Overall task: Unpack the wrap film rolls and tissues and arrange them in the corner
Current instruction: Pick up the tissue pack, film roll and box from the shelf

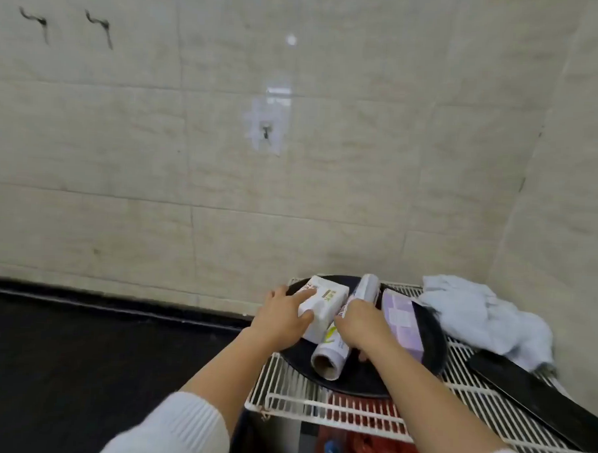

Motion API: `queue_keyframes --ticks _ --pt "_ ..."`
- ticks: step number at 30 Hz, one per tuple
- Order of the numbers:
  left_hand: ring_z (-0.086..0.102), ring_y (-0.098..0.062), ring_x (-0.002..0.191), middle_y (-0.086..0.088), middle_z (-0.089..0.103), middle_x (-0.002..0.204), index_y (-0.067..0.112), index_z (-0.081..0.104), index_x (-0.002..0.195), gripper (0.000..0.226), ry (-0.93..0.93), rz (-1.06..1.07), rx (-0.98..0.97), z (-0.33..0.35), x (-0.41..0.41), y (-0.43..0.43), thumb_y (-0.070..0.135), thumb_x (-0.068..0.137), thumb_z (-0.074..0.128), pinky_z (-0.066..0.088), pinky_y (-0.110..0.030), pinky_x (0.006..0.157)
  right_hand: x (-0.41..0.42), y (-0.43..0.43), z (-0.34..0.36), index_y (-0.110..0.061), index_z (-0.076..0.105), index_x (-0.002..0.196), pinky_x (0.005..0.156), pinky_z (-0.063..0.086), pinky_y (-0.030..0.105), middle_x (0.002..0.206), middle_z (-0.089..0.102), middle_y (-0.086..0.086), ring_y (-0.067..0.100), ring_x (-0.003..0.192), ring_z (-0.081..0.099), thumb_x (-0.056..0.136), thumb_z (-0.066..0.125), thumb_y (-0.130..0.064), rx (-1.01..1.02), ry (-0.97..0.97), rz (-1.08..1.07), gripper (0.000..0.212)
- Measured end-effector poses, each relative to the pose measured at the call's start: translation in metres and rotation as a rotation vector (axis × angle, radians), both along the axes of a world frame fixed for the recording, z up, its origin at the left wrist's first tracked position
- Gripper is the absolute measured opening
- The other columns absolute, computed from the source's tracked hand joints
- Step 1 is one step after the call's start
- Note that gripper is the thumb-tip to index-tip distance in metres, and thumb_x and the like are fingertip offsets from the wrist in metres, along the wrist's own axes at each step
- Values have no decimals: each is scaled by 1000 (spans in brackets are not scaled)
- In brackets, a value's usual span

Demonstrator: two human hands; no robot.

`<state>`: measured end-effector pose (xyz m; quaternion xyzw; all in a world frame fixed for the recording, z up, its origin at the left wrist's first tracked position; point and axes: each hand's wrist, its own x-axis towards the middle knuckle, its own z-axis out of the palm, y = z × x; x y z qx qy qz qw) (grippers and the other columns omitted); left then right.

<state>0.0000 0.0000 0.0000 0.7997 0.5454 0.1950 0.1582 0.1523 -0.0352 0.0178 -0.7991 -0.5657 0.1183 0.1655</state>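
A round black tray [349, 379] lies on a white wire rack [488, 402] in the wall corner. On it sit a white tissue pack [325, 304], a wrap film roll [331, 358] with its cardboard core facing me, and a purple tissue pack [401, 320]. A second roll [368, 289] lies behind, toward the wall. My left hand [283, 318] grips the white tissue pack from its left side, thumb on its near face. My right hand [361, 326] rests curled over the middle of the front roll, between the two packs.
A crumpled pale blue cloth [482, 313] lies on the rack at the right. A long black flat object [537, 397] lies on the rack's right front. Red items show under the rack. A black counter [79, 353] spreads to the left. A wall hook [266, 130] is stuck on the tiles.
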Motion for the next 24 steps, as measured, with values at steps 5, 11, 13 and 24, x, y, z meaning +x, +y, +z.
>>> queue_keyframes --ticks 5,11,13,24 --pt "36 -35 125 -15 44 137 38 43 137 50 55 -53 -58 -17 9 25 51 89 49 30 -40 105 2 8 -18 -6 60 111 74 58 43 113 66 17 38 92 67 91 53 -33 -13 206 -74 34" --pt "57 -28 93 -10 54 117 38 45 120 60 -96 -88 -156 -16 13 42 63 69 64 46 -35 77 8 15 -30 -5 54 125 86 56 45 117 66 16 31 102 65 80 69 -37 52 501 -215 57" --pt "55 -26 95 -7 57 116 38 44 118 62 -122 -69 -149 -16 14 46 59 65 66 44 -34 72 9 15 -34 -7 52 128 83 57 43 117 66 15 29 101 65 80 70 -31 77 657 -278 56" --pt "64 -21 77 -2 64 92 36 56 102 49 -653 114 -250 -9 -36 51 47 56 69 57 -37 61 -11 20 -14 -3 60 106 44 54 29 91 73 15 22 70 71 85 67 -19 271 1325 -248 27"
